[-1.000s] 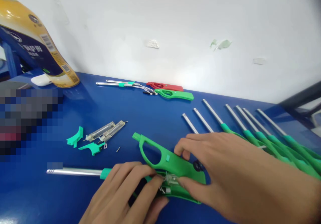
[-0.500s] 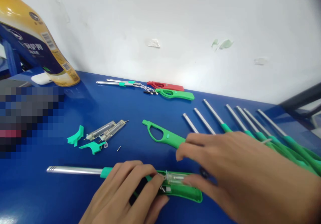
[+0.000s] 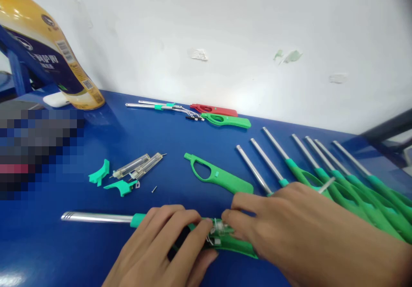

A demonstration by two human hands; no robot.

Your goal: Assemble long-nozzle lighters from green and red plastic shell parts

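The open lighter (image 3: 137, 221) lies on the worktop (image 3: 174, 137) under your left grip (image 3: 167, 244), which pinches it about mid-length. Your right grip (image 3: 273, 222) bends over the clear tank (image 3: 219, 227) in the lighter's handle (image 3: 238, 246); whether it pinches the tank cannot be told. Just beyond lies a loose green cover (image 3: 222, 178).

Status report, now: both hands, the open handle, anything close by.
Left hand gripping open green handle. Right hand at clear cartridge inside, grip partly hidden. Loose green shell and small screw just beyond the hands.
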